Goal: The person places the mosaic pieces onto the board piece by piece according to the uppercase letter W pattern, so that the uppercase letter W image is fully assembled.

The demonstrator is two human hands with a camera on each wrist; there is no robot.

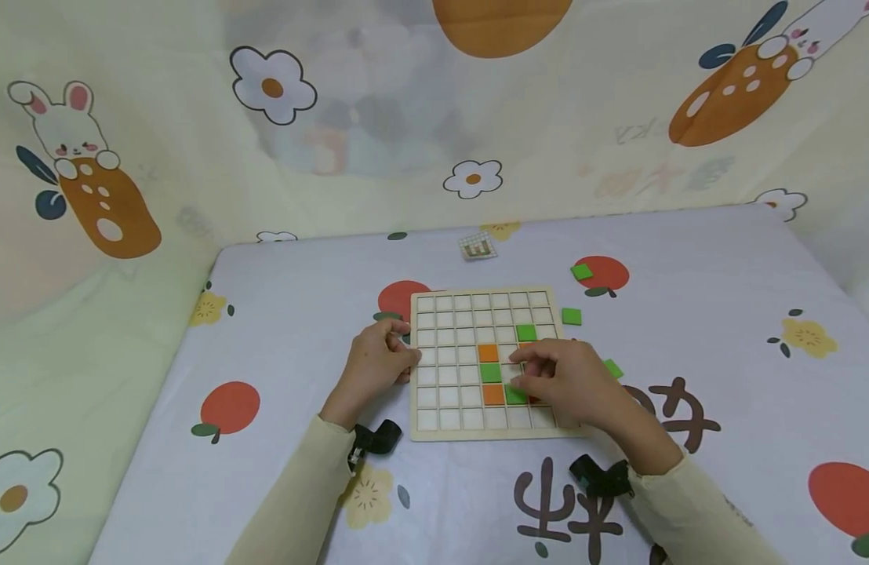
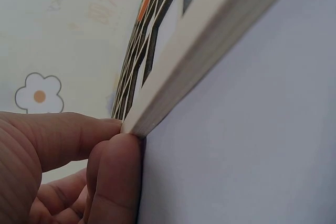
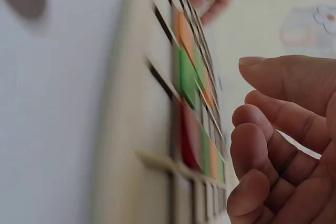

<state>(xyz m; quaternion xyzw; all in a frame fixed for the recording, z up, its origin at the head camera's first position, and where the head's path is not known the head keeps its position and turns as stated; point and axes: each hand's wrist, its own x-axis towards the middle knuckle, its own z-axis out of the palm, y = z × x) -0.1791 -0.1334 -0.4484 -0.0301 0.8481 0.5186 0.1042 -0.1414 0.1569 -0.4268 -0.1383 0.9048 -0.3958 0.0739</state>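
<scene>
A wooden grid board (image 1: 445, 420) lies flat in front of me. My left hand (image 1: 378, 361) holds its left edge, thumb and fingertips right at the rim in the left wrist view. Over the lower right squares hovers my right hand (image 1: 576, 380), fingers loosely bent, with nothing between thumb and fingers in the right wrist view. In the grid sit orange tiles (image 1: 487, 353) and green tiles (image 1: 489, 373). A dark red tile (image 3: 190, 135) shows in the right wrist view; from the head, the right hand mostly hides it.
Loose green tiles lie right of the board: one beside its upper right edge (image 1: 572, 316), one farther back (image 1: 581, 271), one behind the right hand (image 1: 613, 368). A small patterned card (image 1: 477, 246) lies beyond the board. The printed cloth (image 1: 300, 314) covers the table.
</scene>
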